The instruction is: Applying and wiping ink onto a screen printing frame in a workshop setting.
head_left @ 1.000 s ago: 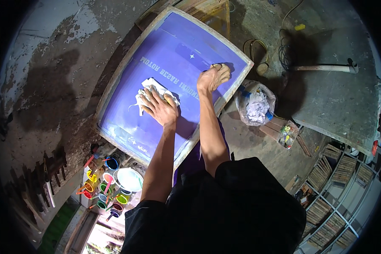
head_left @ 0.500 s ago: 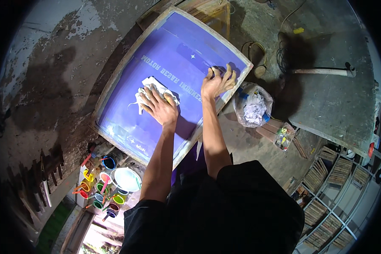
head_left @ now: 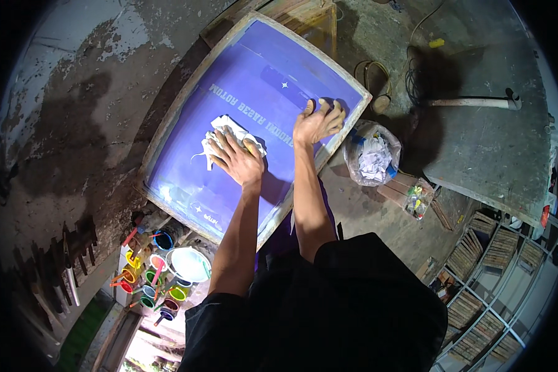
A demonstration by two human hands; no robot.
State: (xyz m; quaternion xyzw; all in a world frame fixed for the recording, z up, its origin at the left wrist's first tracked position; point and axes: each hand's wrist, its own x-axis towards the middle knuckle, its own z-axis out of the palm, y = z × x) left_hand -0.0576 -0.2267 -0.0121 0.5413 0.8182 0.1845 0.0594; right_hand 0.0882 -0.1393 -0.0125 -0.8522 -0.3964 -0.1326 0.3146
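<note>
Left grip [head_left: 239,160] on cloth [head_left: 222,126], right grip [head_left: 317,126] now unclenched

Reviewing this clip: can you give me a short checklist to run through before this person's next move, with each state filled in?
1. Left grip over the white cloth: ok, palm down on it, fingers spread.
2. Cloth lying flat: not ok, it is crumpled, with a thin strip trailing out on its left.
3. Underside of the cloth: cannot tell, hidden from this view.
4. Right grip touching the purple panel: cannot tell, fingers are bent over its right part but the contact is hidden.
5. Coloured pots off the panel: ok, they stand beyond its lower-left edge.
</note>
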